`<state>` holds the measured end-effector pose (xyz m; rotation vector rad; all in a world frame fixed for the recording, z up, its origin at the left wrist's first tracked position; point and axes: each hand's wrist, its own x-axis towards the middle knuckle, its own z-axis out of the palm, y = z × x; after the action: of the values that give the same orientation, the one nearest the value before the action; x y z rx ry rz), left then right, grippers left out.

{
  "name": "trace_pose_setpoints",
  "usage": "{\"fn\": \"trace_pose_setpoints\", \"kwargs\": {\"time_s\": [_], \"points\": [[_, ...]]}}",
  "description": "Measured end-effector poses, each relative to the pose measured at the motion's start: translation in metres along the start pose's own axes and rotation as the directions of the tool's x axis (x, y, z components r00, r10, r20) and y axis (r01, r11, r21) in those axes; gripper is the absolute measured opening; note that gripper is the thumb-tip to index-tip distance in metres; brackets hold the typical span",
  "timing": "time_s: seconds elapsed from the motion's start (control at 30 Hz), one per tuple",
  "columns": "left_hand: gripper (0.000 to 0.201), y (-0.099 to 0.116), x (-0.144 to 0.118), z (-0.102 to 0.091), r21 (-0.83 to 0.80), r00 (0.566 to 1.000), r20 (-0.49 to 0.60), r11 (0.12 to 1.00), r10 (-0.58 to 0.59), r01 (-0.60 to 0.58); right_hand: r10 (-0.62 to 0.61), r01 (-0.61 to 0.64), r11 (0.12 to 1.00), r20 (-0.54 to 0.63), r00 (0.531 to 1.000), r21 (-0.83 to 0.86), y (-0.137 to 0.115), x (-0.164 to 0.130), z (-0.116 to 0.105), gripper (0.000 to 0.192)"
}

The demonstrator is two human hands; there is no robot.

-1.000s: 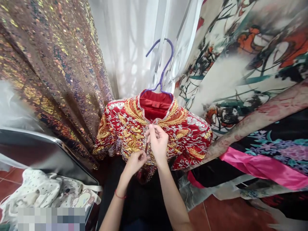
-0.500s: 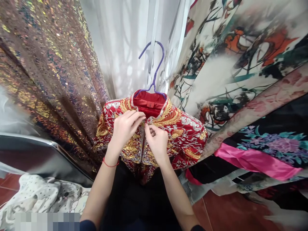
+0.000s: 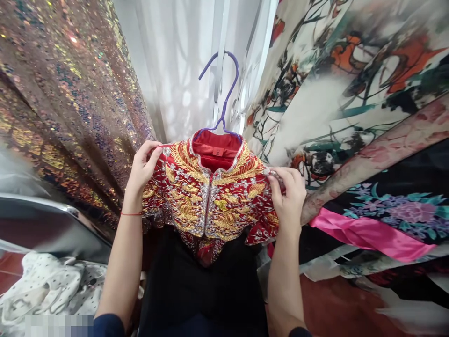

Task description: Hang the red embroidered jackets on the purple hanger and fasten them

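Observation:
A red jacket (image 3: 229,203) with gold and silver embroidery hangs in front of me on a purple hanger (image 3: 231,91). Its stand-up collar frames a red lining with a small size label (image 3: 218,151) marked S. The front edges meet along the middle, closed up to the collar. My left hand (image 3: 144,164) pinches the jacket's shoulder on the left, thumb in front and fingers behind. On the opposite shoulder my right hand (image 3: 288,187) grips the cloth in the same way.
Gold sequin fabric (image 3: 80,93) hangs at left, and a flower-painted cloth (image 3: 336,98) at right. White sheer curtains (image 3: 175,56) are behind the hanger. Below right lies a pink satin band (image 3: 372,236) on dark fabric. A dotted white cloth (image 3: 52,281) lies near a dark chair-like panel (image 3: 45,229).
Both hands have left the collar front and moved outward, one to each shoulder of the jacket. The collar opening and front are now uncovered.

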<state>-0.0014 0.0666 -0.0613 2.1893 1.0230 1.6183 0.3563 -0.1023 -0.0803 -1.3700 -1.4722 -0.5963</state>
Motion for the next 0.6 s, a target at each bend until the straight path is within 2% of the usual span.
{"fn": "trace_pose_setpoints", "kwargs": {"time_s": [0.17, 0.27, 0.37, 0.43, 0.5, 0.57, 0.6], "points": [[0.019, 0.043, 0.001, -0.013, 0.132, 0.962, -0.238, 0.986, 0.135, -0.105, -0.072, 0.079, 0.995, -0.114, 0.991, 0.064, -0.002, 0.031, -0.005, 0.021], [0.021, 0.06, 0.009, -0.021, 0.228, 0.952, -0.25, 0.966, 0.179, -0.122, -0.03, 0.045, 0.993, -0.133, 0.991, 0.111, -0.005, 0.045, -0.011, 0.02], [0.023, 0.055, 0.014, -0.013, 0.271, 0.984, -0.105, 0.956, 0.145, -0.112, 0.085, -0.086, 0.988, 0.013, 0.996, 0.129, 0.001, 0.042, -0.002, 0.024], [0.025, 0.044, 0.011, -0.001, 0.284, 0.995, -0.017, 0.955, 0.094, -0.086, 0.147, -0.149, 0.985, 0.027, 0.989, 0.082, 0.009, 0.032, 0.01, 0.026], [0.031, 0.032, 0.004, 0.012, 0.311, 0.996, -0.047, 0.949, 0.07, -0.052, 0.17, -0.169, 0.985, -0.074, 0.983, 0.019, 0.017, 0.021, 0.024, 0.03], [0.038, 0.024, -0.002, 0.022, 0.336, 0.985, -0.157, 0.942, 0.066, -0.01, 0.164, -0.168, 0.986, -0.164, 0.973, -0.011, 0.022, 0.015, 0.034, 0.032], [0.042, 0.022, -0.004, 0.025, 0.341, 0.977, -0.203, 0.94, 0.067, 0.006, 0.163, -0.168, 0.986, -0.173, 0.971, -0.01, 0.023, 0.013, 0.037, 0.033]]}}
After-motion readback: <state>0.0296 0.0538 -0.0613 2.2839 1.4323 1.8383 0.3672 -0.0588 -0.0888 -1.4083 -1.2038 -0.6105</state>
